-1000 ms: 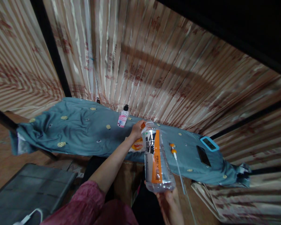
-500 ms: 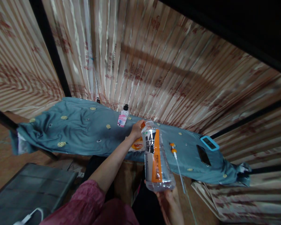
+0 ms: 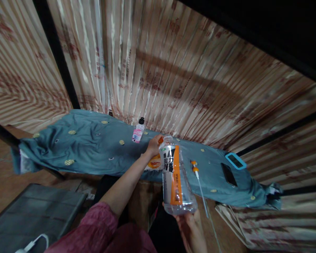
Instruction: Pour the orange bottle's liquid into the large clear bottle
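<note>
A large clear plastic bottle (image 3: 176,175) with an orange, black and silver label is tilted in front of me, its neck pointing away. My right hand (image 3: 188,223) grips it around the base from below. Beside the neck, my left hand (image 3: 154,146) is closed with an orange cap (image 3: 161,140) at its fingertips. Below that hand lies a white and orange packet (image 3: 155,163), partly hidden by my wrist and the bottle. To the right of the bottle, an orange and white pump head (image 3: 195,168) with a long thin tube lies on the cloth.
Teal cloth (image 3: 89,144) with a pineapple pattern covers a long narrow table. A small pink-labelled bottle (image 3: 138,130) with a black top stands on it. Farther right are a dark phone (image 3: 229,174) and a blue-framed device (image 3: 236,161). A grey padded surface (image 3: 37,211) is at lower left.
</note>
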Motion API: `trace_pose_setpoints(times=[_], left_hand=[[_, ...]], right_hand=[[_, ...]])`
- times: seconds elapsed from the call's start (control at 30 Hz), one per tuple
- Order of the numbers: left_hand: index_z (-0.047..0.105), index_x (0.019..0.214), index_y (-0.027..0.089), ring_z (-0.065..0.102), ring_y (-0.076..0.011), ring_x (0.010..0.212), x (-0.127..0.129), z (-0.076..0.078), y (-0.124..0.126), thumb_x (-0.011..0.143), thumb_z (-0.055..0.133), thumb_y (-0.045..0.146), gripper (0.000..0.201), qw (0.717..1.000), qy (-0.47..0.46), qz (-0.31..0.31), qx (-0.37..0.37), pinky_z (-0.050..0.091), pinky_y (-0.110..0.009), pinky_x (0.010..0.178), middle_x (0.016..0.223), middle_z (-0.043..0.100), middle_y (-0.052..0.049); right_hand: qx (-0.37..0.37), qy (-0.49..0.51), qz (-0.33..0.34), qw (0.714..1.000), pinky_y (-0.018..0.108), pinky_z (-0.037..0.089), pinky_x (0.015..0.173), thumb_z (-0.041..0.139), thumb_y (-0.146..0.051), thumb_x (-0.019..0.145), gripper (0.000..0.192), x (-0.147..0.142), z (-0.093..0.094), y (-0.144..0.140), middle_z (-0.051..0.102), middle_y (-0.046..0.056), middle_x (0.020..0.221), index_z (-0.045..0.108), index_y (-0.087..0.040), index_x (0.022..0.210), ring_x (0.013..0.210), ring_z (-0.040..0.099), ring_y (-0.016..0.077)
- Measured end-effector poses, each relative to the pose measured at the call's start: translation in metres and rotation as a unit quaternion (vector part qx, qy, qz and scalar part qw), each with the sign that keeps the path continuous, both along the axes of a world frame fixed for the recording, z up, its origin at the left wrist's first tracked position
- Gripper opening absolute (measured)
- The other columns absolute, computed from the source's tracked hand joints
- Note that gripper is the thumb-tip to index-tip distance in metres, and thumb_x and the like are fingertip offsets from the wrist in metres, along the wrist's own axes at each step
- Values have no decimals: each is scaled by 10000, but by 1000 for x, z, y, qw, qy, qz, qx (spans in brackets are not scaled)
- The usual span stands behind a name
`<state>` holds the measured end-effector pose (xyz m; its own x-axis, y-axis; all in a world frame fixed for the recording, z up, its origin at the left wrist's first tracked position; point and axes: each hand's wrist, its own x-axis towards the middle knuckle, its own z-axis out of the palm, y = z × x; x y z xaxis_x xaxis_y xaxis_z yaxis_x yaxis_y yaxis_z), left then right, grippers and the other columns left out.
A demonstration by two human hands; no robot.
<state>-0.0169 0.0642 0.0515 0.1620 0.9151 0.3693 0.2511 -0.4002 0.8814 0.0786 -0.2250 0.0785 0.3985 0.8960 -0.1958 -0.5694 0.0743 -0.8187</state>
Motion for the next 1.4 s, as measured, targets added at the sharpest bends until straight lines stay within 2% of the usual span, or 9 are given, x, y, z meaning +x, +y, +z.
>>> trace_pose_setpoints(times=[0.37, 0.53, 0.8, 1.03, 1.13, 1.4], left_hand=[[685, 813, 181, 631, -176, 777, 2, 0, 0, 814, 735, 269, 102, 1000, -7, 7, 5, 525, -290, 763, 809, 692, -18], [683, 821, 192, 642, -189, 801, -1, 3, -2, 817, 739, 286, 110, 1000, -4, 2, 9, 531, -300, 772, 833, 709, -27], [672, 810, 185, 641, -187, 799, -2, 4, -2, 815, 732, 265, 100, 1000, 3, 2, 10, 523, -296, 769, 823, 699, -23], [671, 814, 196, 658, -200, 814, -1, 4, -2, 824, 724, 273, 94, 1000, 0, 2, 10, 525, -305, 777, 837, 707, -28], [673, 814, 200, 657, -204, 815, -1, 3, -2, 828, 728, 298, 113, 1000, 0, 2, 7, 526, -310, 785, 829, 702, -28], [672, 821, 197, 637, -196, 802, 0, 2, -2, 834, 719, 342, 152, 1000, -3, 4, -2, 524, -306, 769, 825, 690, -21]], right_hand=[[-15, -8, 5, 1000, 282, 669, 848, 1032, -479, 574, 506, 2, 0, -1, 873, -24, 1005, 837, -407, 1035, 911, 837, 230], [-6, -5, 12, 1000, 341, 675, 873, 1026, -461, 604, 500, 4, -1, -2, 871, -6, 1015, 825, -376, 1054, 935, 837, 258], [-6, -3, 8, 1000, 281, 672, 784, 1029, -458, 596, 504, 3, -2, -2, 869, -13, 978, 827, -368, 1049, 923, 835, 244], [-13, -5, -3, 1000, 303, 666, 854, 1026, -463, 598, 470, 2, -1, -3, 861, -40, 915, 827, -381, 1016, 924, 831, 238], [-8, -2, 2, 1000, 290, 663, 871, 1022, -452, 618, 485, 1, 0, -3, 867, -40, 977, 823, -378, 1054, 908, 834, 219], [-7, -10, 8, 1000, 303, 658, 897, 1011, -467, 632, 462, 2, -2, -3, 870, -28, 990, 828, -384, 1048, 912, 833, 225]])
